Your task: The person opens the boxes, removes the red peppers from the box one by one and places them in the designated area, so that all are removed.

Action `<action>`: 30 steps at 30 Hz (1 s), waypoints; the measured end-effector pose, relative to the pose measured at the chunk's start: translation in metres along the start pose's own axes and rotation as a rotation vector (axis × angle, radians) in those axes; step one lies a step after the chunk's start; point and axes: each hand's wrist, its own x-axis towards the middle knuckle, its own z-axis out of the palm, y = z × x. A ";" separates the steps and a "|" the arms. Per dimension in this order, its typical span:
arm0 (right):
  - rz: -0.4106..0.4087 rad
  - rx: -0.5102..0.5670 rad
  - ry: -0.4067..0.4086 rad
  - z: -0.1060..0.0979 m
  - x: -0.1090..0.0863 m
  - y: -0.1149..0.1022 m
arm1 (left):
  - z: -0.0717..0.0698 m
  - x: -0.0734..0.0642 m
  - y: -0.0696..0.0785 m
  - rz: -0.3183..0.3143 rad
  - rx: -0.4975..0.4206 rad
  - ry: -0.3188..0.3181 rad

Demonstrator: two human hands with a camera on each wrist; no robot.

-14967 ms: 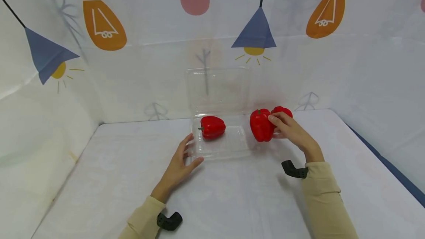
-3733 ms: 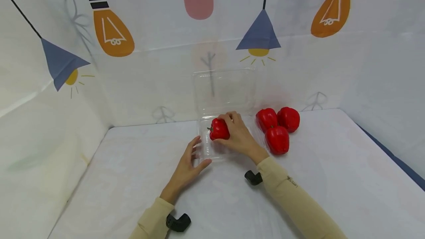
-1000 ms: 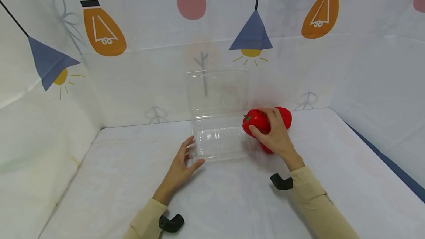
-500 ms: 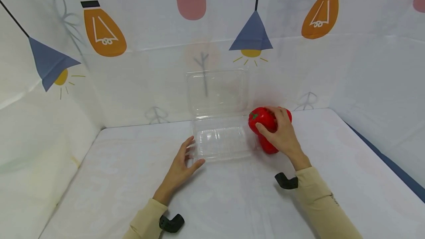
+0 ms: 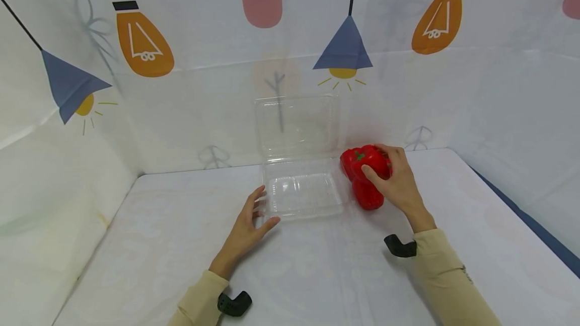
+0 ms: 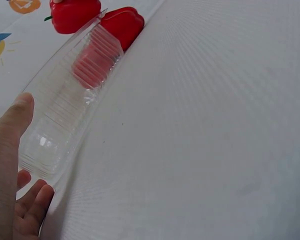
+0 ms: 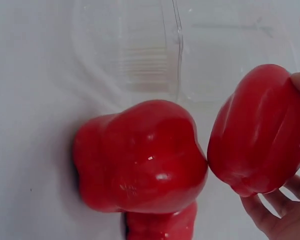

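Note:
A red bell pepper (image 5: 372, 161) is gripped by my right hand (image 5: 397, 182), thumb in front and fingers around its far right side; its green stem points left. Other red bell peppers sit close around it: one in front (image 5: 368, 196) and one behind at the left (image 5: 346, 164); any further one is hidden behind the hand. In the right wrist view the held pepper (image 7: 262, 130) meets the edge of another pepper (image 7: 145, 155). My left hand (image 5: 242, 230) rests at the front left corner of a clear plastic clamshell container (image 5: 301, 190), fingers extended along its left side.
The container's transparent lid (image 5: 296, 125) stands raised against the patterned wall cloth (image 5: 204, 104). The peppers cluster right beside the container. A white table (image 5: 308, 275) carries everything, and its right edge (image 5: 512, 205) slopes off beyond the peppers.
The pepper from inside the container was lifted out by my right hand and carried right to the other peppers. Over the last second it shifted further right. My left hand stayed put.

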 end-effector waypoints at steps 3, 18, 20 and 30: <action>0.006 -0.013 0.013 -0.003 0.000 0.002 | 0.000 0.000 -0.002 0.007 0.000 -0.002; -0.006 -0.041 0.095 -0.021 -0.003 0.012 | -0.001 -0.001 -0.003 0.010 -0.015 0.001; 0.006 -0.041 0.092 -0.023 -0.004 0.013 | -0.001 -0.001 -0.003 0.009 -0.009 0.001; 0.071 -0.071 0.076 -0.033 -0.004 0.018 | -0.001 -0.001 0.000 -0.006 -0.003 -0.003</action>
